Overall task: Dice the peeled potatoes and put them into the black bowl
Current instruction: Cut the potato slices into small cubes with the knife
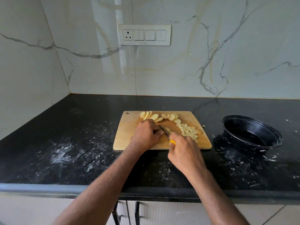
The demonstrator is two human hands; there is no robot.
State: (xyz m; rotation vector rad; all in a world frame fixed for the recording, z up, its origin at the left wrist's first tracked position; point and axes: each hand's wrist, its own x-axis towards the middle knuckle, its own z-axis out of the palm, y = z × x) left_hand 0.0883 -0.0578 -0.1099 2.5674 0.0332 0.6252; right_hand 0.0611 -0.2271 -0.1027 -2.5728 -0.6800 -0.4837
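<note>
A person's right hand (184, 153) grips the yellow handle of a knife (165, 133), fingers curled round it, the blade angled up and to the left over a wooden cutting board (126, 132). The left hand (146, 133) rests knuckles-up on the board just beside the blade, fingers bent down over something beneath them; whether they pinch a piece of potato cannot be told, since the hand hides it. Along the board's far edge lies an overlapping row of potato slices (155, 116), running from the left of centre toward the right. To the right of the blade sits a heap of diced potato (188, 129), still on the board. One stray potato bit (203, 126) lies on the black countertop (81, 127) just off the board's right edge. The black bowl (253, 133) stands on the countertop to the right of the board, apart from it, tilted toward the camera, with no potato visible inside. White flecks and smears dust the countertop. Behind, a marble-patterned wall carries a switch panel (145, 35).
</note>
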